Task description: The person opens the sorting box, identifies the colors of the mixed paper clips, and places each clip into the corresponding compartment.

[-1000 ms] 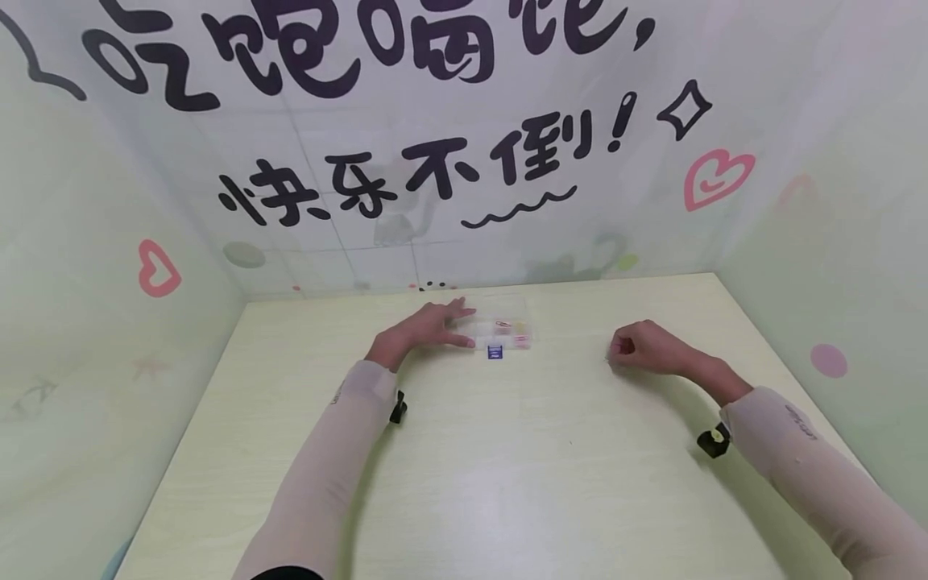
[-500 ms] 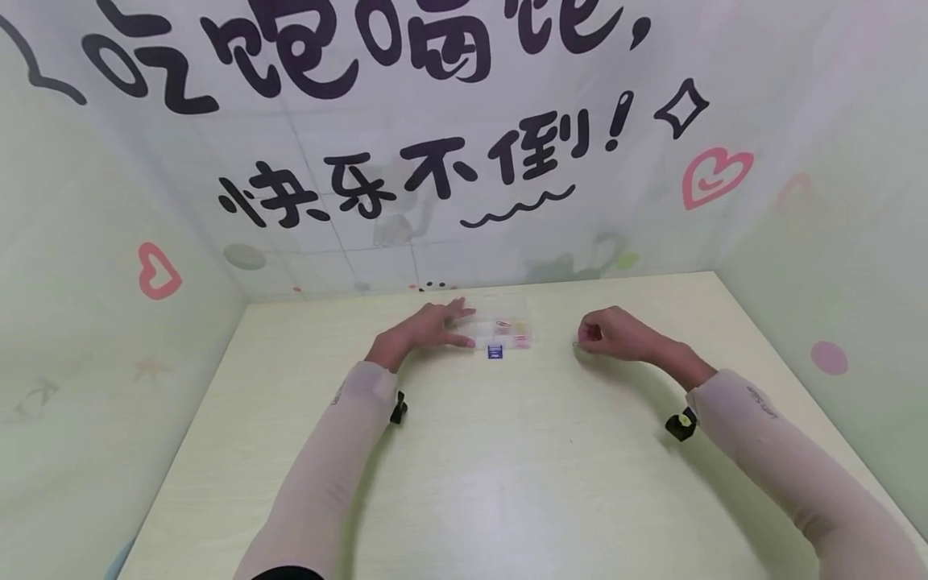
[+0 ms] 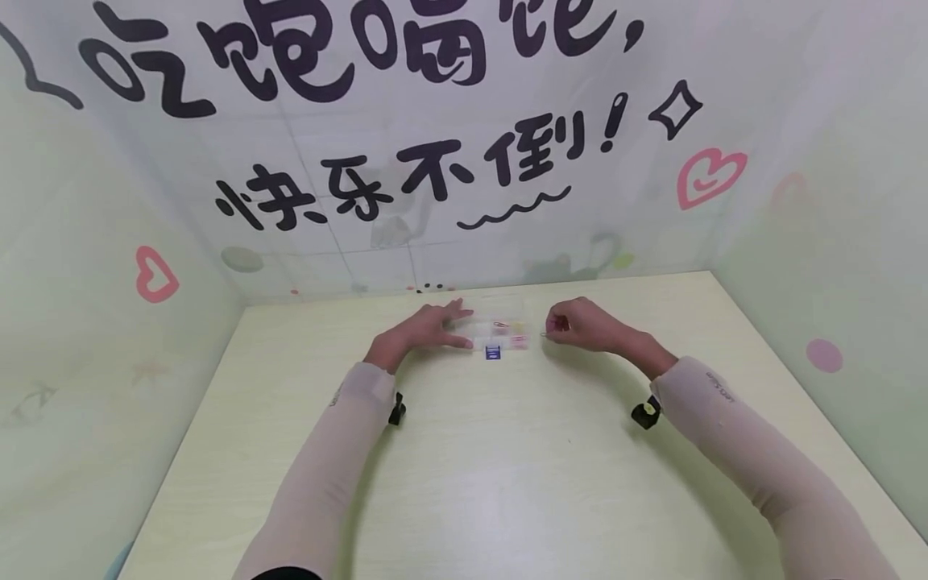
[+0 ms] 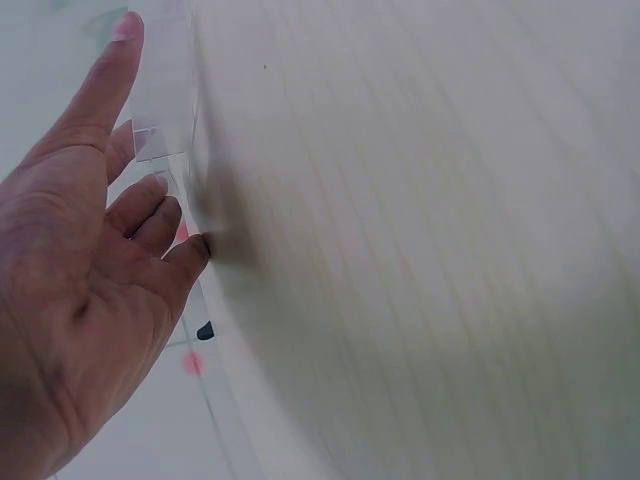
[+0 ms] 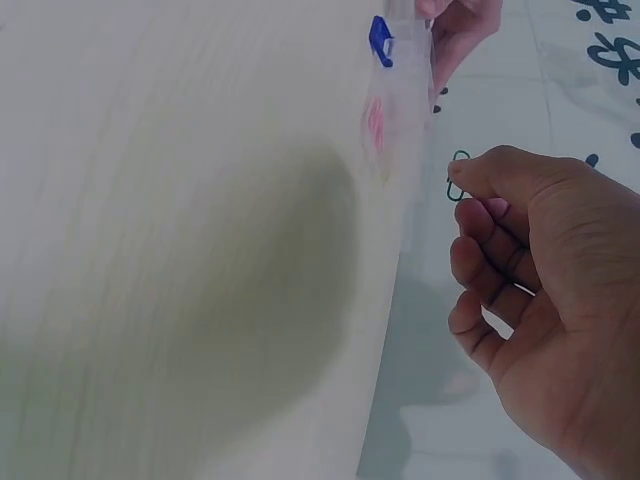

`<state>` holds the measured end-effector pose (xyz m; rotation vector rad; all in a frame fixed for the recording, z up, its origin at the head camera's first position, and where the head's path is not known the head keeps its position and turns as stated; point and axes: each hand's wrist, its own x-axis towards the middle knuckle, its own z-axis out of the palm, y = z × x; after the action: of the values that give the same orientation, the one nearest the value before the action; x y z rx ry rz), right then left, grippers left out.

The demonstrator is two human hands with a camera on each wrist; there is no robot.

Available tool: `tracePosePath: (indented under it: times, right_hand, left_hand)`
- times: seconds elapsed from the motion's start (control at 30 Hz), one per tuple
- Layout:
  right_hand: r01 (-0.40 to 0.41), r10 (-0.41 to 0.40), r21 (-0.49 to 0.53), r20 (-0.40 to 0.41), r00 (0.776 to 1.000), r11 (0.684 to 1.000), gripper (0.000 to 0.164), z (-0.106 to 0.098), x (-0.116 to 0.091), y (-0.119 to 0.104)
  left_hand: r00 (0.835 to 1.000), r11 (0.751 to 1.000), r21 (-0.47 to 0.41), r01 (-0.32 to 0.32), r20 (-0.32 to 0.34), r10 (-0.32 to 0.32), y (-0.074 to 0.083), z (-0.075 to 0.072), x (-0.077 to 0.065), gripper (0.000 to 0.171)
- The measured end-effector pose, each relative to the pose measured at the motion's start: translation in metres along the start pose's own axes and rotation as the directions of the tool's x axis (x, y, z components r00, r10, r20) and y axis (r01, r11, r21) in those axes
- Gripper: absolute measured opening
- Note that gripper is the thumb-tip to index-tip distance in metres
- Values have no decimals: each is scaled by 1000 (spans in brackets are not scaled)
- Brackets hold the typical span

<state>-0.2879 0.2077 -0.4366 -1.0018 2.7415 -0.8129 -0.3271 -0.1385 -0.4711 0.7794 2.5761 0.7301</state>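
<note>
A clear plastic compartment box [image 3: 482,344] lies at the back of the table with its lid [image 3: 500,306] raised flat behind it and a blue latch [image 3: 493,352] in front. Several coloured paper clips sit in its right compartments, red, pink and yellow. At its left end my left hand [image 3: 428,326] spreads its fingers, the thumb at the front corner and the other fingers toward the lid. Between thumb and forefinger my right hand [image 3: 583,325] pinches a green wire paper clip [image 5: 452,190], just right of the box.
The pale wooden table [image 3: 464,475] ends at the printed cloth wall [image 3: 290,266] right behind the box. Cloth walls also stand to the left and right. A tiny dark speck [image 3: 569,441] lies on the table.
My right hand has moved left and slightly farther back with the paper clip, from well right of the box to beside its right end. The left hand and the box stay put.
</note>
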Motion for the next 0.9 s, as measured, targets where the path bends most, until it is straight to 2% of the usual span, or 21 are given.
tracePosePath:
  times: [0.47,0.9]
  right_hand:
    - [39,-39,17,-6,999,999,9,15,35,-18]
    - [-7,7,13,2,1000,1000,8,36,59,-26]
  left_hand:
    - [1000,1000,-15,16,12,-16,0,0,0,81]
    - [1000,1000,-15,18,10,-18,0,-1,0,82]
